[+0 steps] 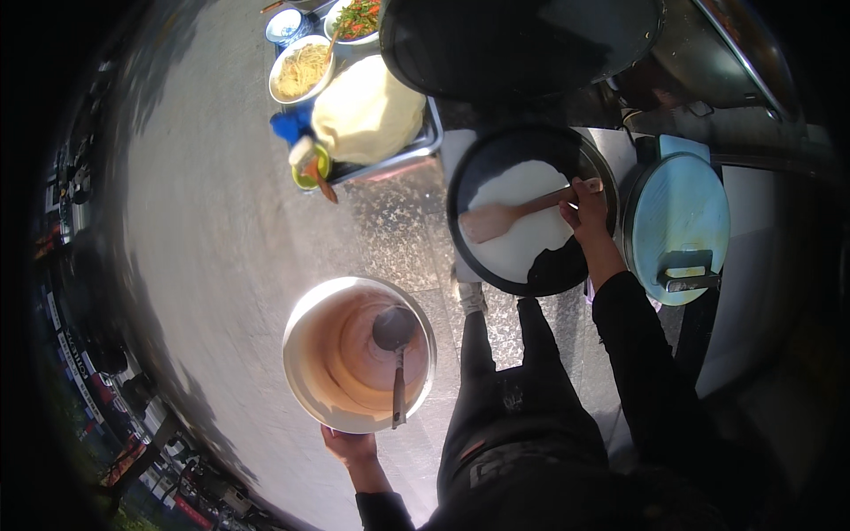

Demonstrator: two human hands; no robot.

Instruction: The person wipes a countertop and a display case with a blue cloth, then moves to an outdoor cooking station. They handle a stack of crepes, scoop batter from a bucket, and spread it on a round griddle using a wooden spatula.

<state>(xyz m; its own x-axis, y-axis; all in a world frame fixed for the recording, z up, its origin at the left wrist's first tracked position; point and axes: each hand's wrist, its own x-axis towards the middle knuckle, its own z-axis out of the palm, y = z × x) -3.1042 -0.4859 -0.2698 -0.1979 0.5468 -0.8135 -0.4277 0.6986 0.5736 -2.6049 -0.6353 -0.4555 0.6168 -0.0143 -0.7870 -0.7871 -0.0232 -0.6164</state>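
My right hand (588,209) grips the handle of a flat wooden paddle (495,222). The paddle's blade lies over a spread of white batter (524,255) on a round black griddle (564,275). Dark bare metal shows around the batter, mostly at the upper left and lower right. At lower left, my left hand (348,445) holds a pale bucket (319,345) from its near side, with part of the hand hidden beneath it. Inside the bucket rests a metal ladle (393,328), its handle leaning over the near rim. Pale liquid shows in the bottom.
Beyond the griddle looms a large dark round pan or lid (518,46). On the right is a turquoise round lid (680,219) with a handle. A metal tray (435,129) carries a cloth-covered mound (372,109), shredded food (302,72), chopped peppers (357,18) and a brush in a yellow-green cup (309,178).
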